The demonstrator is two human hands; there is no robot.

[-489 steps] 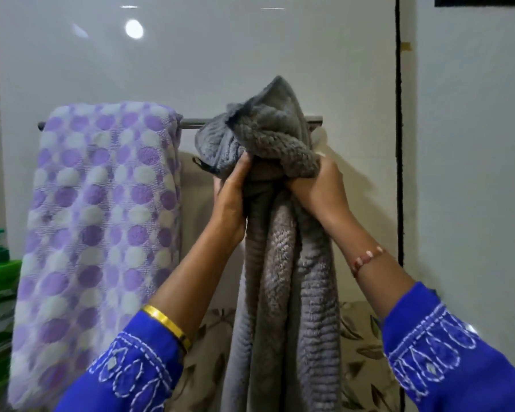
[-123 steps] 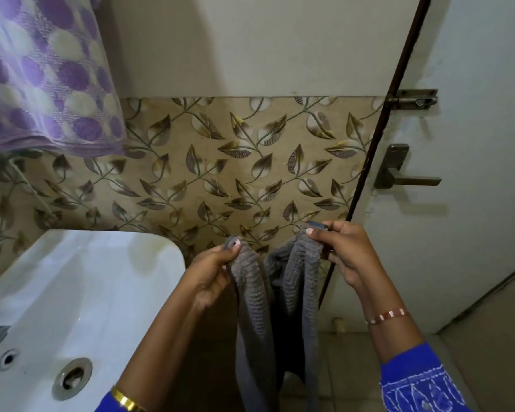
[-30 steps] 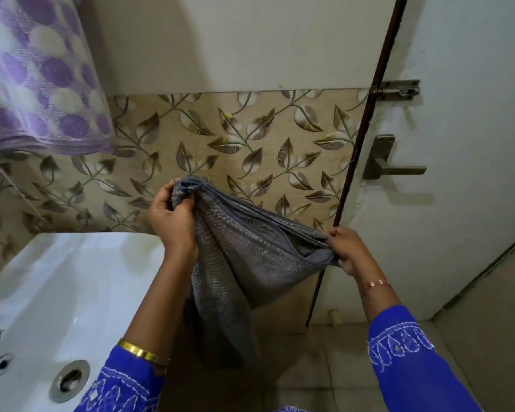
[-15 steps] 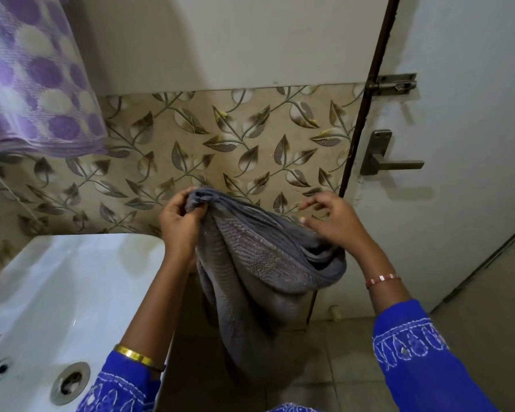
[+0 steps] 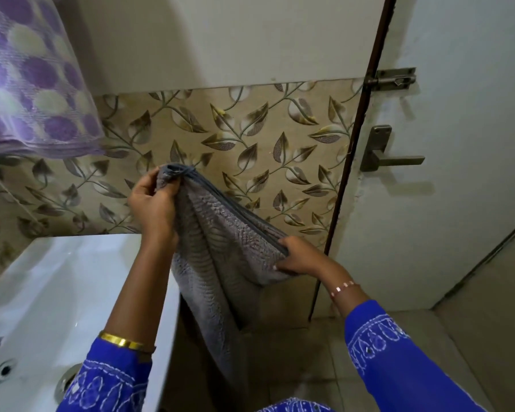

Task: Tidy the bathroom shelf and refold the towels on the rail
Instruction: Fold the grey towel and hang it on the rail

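Since half a second ago the right hand [image 5: 298, 257] has dropped lower and right, pulling the ribbed grey terry towel [image 5: 220, 248] taut from the left hand [image 5: 152, 200]. Both hands' fingers clamp its hemmed edge. It hangs folded between the white ceramic basin [image 5: 72, 292] and the door [image 5: 443, 203].

Soft, even indoor light fills the frame, with a broad curved shadow falling across the upper wall [image 5: 191, 40] and a dim floor [image 5: 309, 367] beneath the grey towel [image 5: 226, 251]. The white sink [image 5: 57, 292] shows a mild sheen without harsh glare, and the door handle [image 5: 390, 156] casts a faint shadow down the door [image 5: 458, 144]. Wide-angle distortion bends the door frame [image 5: 354, 144] and stretches the spotted towel [image 5: 27, 84], which looks slightly soft at the left edge.
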